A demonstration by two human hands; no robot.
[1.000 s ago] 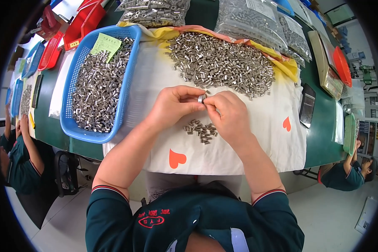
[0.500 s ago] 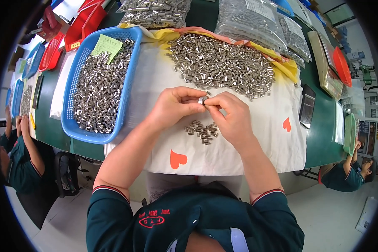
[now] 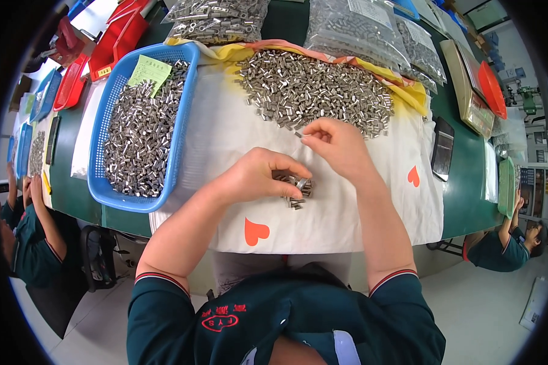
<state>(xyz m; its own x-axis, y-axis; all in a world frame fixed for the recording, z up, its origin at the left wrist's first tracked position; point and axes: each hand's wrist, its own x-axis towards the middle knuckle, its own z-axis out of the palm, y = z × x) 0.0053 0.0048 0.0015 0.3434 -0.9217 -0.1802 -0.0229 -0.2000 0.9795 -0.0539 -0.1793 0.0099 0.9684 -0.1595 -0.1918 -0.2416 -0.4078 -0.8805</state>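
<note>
My left hand (image 3: 259, 176) is low over the cloth, its thumb and fingers curved round a small shiny metal ring (image 3: 301, 182). Right under those fingers lies a small pile of short metal cylinders (image 3: 296, 205), partly hidden by the hand. My right hand (image 3: 338, 149) is farther off, at the near edge of a wide heap of the same cylinders (image 3: 316, 88). Its thumb and forefinger are pinched at one small cylinder (image 3: 298, 134).
A blue basket (image 3: 95, 152) full of cylinders, with a green paper slip (image 3: 150, 73), stands at left. Bulging plastic bags of metal parts (image 3: 353, 36) lie behind the heap. A dark phone (image 3: 442, 149) lies at right. Other people sit at both sides.
My hands have come apart. The left has moved nearer to me with the ring, down over the small pile; the right has moved away to the large heap's edge.
</note>
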